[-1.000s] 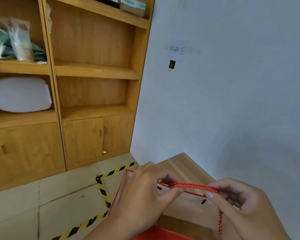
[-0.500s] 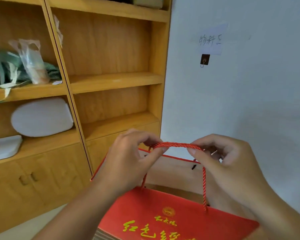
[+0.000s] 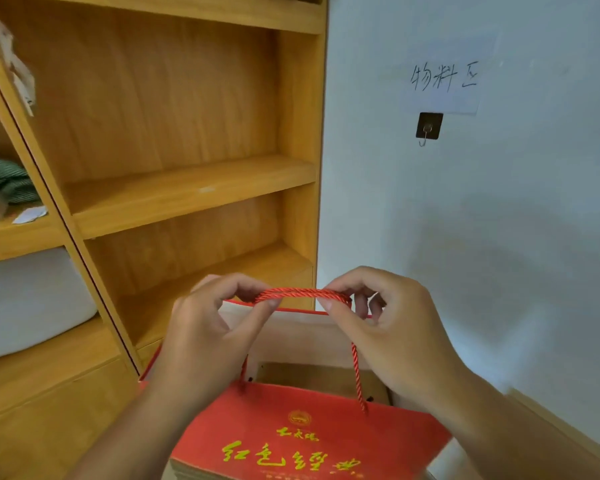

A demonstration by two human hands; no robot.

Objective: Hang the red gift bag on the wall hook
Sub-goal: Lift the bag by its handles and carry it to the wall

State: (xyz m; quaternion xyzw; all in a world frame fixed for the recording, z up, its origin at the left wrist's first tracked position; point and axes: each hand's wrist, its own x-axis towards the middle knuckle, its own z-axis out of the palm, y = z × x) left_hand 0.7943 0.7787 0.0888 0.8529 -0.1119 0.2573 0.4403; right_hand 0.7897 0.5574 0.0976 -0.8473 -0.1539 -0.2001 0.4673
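The red gift bag [image 3: 302,434] with yellow lettering hangs in front of me, low in the view, its mouth open. Its twisted red rope handles [image 3: 302,293] are stretched level between my hands. My left hand [image 3: 208,334] pinches the left end of the ropes and my right hand [image 3: 392,327] pinches the right end. The wall hook [image 3: 429,128], a small dark square plate with a metal hook, is on the pale wall above and to the right of my hands, with nothing on it. It sits just under a handwritten paper label [image 3: 442,81].
A wooden shelf unit [image 3: 187,188] fills the left side, right beside the wall. A white cushion-like object [image 3: 28,303] and green cloth [image 3: 11,181] lie in its left compartments. A wooden edge [image 3: 568,431] runs along the wall at lower right.
Both hands have lifted the bag by its ropes. I have come closer to the wall, so the hook and label now look larger and nearer.
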